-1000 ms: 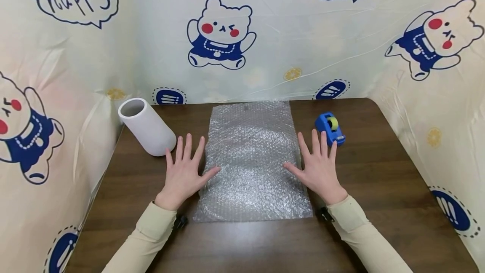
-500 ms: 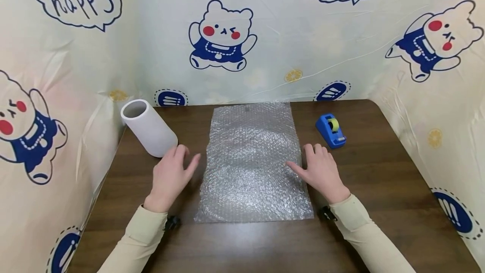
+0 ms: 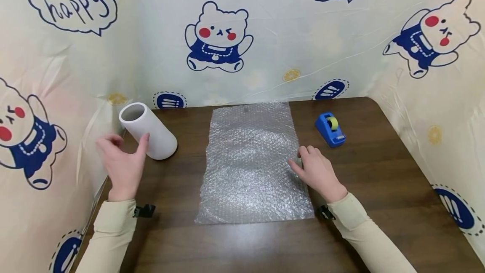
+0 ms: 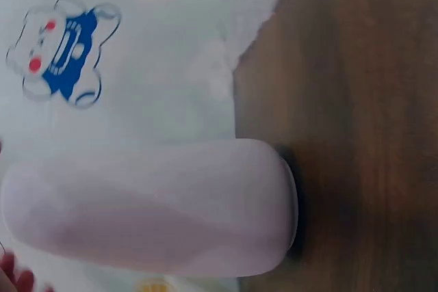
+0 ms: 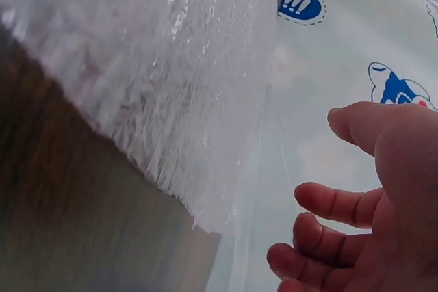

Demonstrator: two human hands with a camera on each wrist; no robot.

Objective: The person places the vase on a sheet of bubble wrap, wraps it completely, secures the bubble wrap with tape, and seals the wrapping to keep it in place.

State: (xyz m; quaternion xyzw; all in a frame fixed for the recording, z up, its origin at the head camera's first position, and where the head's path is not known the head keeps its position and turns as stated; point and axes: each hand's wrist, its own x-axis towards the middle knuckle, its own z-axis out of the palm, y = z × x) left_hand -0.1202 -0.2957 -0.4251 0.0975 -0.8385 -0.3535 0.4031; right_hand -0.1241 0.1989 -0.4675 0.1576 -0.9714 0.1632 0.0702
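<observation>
A white vase (image 3: 159, 136) with a round opening stands at the table's left. My left hand (image 3: 123, 165) is beside its near left side, thumb and fingers spread apart with nothing between them; whether the thumb touches the vase I cannot tell. In the left wrist view the vase (image 4: 150, 210) fills the lower left, and a few blurred fingertips (image 4: 24, 280) show at the corner. A sheet of clear bubble wrap (image 3: 250, 163) lies flat in the middle. Over its right edge is my right hand (image 3: 318, 174), its fingers loosely bent and holding nothing, as the right wrist view confirms.
A blue tape dispenser (image 3: 330, 132) with a yellow roll sits behind my right hand. The brown wooden table (image 3: 242, 247) is enclosed at the back and sides by a printed cloth (image 3: 273, 33) with bears on it.
My left hand has moved left from beside the bubble wrap to the vase's left side. The right hand's spread fingers have bent loosely; it stays near the wrap's right edge.
</observation>
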